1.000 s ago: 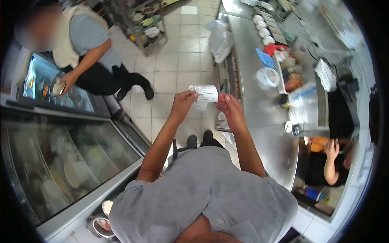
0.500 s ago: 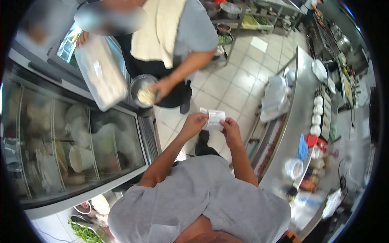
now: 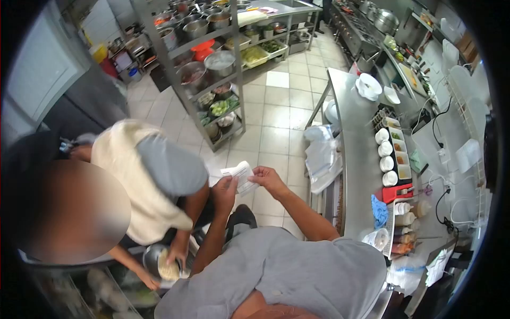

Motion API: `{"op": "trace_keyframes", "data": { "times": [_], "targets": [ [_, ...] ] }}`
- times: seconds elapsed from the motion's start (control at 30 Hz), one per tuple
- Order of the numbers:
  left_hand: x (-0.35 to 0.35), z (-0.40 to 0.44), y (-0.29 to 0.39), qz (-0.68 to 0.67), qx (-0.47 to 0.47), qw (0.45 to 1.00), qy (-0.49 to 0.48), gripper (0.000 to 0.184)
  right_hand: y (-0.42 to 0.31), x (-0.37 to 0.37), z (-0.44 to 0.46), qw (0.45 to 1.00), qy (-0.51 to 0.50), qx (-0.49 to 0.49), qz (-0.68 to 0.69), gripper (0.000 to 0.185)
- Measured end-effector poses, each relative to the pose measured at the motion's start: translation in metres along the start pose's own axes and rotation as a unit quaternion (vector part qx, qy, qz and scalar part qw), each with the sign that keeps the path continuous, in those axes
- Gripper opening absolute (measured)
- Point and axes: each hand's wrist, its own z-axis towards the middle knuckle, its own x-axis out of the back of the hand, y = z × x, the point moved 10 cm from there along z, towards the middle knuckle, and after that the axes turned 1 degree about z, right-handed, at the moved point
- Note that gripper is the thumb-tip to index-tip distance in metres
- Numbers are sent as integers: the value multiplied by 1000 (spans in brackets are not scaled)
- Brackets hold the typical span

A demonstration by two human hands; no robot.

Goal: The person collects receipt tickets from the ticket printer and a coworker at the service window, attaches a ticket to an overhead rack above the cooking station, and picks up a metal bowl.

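A printed paper slip (image 3: 243, 176) is stretched between my two hands in front of my chest, above the tiled floor. My left hand (image 3: 224, 194) pinches its left edge, thumb on top. At its right edge the fingers of my right hand (image 3: 268, 179) are closed on the paper. Close by on the left, a co-worker with a cream towel (image 3: 133, 175) over the shoulder bends over a metal bowl (image 3: 154, 259), one hand inside it on pale food.
A metal shelf rack (image 3: 237, 95) with bowls of food stands ahead. Along the right runs a steel counter (image 3: 358, 159) bearing white cups (image 3: 385, 150), a blue cloth (image 3: 379, 211) and sauce bottles (image 3: 405, 219). Plastic bags (image 3: 322, 159) hang at its left side. A glass-doored fridge (image 3: 95, 292) is at lower left.
The view has swung toward the rack and counter. The co-worker is now closer on my left, with a hand in the bowl; the long container is no longer visible. Both my hands still hold the slip.
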Motion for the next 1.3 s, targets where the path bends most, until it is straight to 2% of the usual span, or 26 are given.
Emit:
{"op": "trace_keyframes", "data": {
  "times": [0.03, 0.1, 0.17, 0.2, 0.3, 0.37, 0.4, 0.43, 0.5, 0.53, 0.7, 0.77, 0.83, 0.87, 0.9, 0.97, 1.03, 1.1, 1.2, 1.23, 1.27, 1.3],
  "targets": [
    [-8, 15, -4, -70, 18, 997, -2, 20, -2, 10, 12, 1000, 16, -1, -17, 18],
    [-20, 47, -10, -65, 10, 998, 4, 18, -14, 24, 36, 999, 32, 31, 28, 15],
    [-31, 81, -11, -10, -47, 999, 6, 14, -23, 47, 65, 995, 72, 56, 42, 15],
    [-38, 101, -17, 18, -41, 999, 12, 16, -31, 59, 81, 994, 95, 59, -7, 15],
    [-67, 167, -35, -17, -24, 999, -18, 19, -51, 97, 129, 983, 145, 106, -39, 17],
    [-95, 223, -48, 50, -61, 996, -33, 18, -91, 123, 149, 937, 188, 261, -133, 23],
    [-118, 250, -40, 8, -56, 997, -53, 18, -97, 138, 164, 957, 174, 223, -70, 22],
    [-138, 270, -33, -30, -44, 996, -74, 18, -118, 157, 175, 940, 213, 234, -126, 16],
    [-183, 312, -6, -43, -72, 992, -99, 17, -145, 191, 201, 958, 175, 185, -130, 12],
    [-209, 330, 7, -59, -56, 988, -134, 18, -163, 214, 207, 943, 207, 223, -136, 11],
    [-342, 413, 40, -37, -72, 962, -260, 16, -274, 323, 192, 883, 324, 253, -227, 19],
    [-389, 439, 74, -29, -152, 952, -265, 18, -327, 371, 163, 761, 421, 330, -367, 18],
    [-438, 477, 48, -85, -85, 947, -297, 20, -367, 435, 136, 657, 495, 318, -471, 21],
    [-448, 485, 82, -7, -135, 952, -276, 19, -376, 485, 123, 628, 511, 320, -492, 23],
    [-466, 501, 72, -67, -100, 948, -294, 18, -384, 530, 114, 601, 528, 322, -506, 25],
    [-491, 528, 85, -31, -129, 948, -288, 18, -453, 582, 85, 531, 600, 281, -528, 27],
    [-512, 558, 70, -45, -132, 948, -287, 18, -490, 643, 62, 381, 648, 248, -612, 27],
    [-531, 592, 60, -32, -119, 954, -274, 18, -542, 671, 39, 307, 659, 271, -631, 27],
    [-558, 635, 58, -10, -115, 954, -276, 19, -606, 734, 25, 286, 685, 230, -629, 28],
    [-566, 649, 61, -9, -120, 956, -267, 20, -623, 757, 20, 263, 664, 301, -632, 30],
    [-577, 667, 51, -12, -88, 959, -270, 20, -640, 774, 13, 238, 638, 371, -632, 31],
    [-588, 683, 49, -16, -89, 957, -274, 20, -664, 790, 7, 207, 649, 352, -642, 32]
  ]
}}
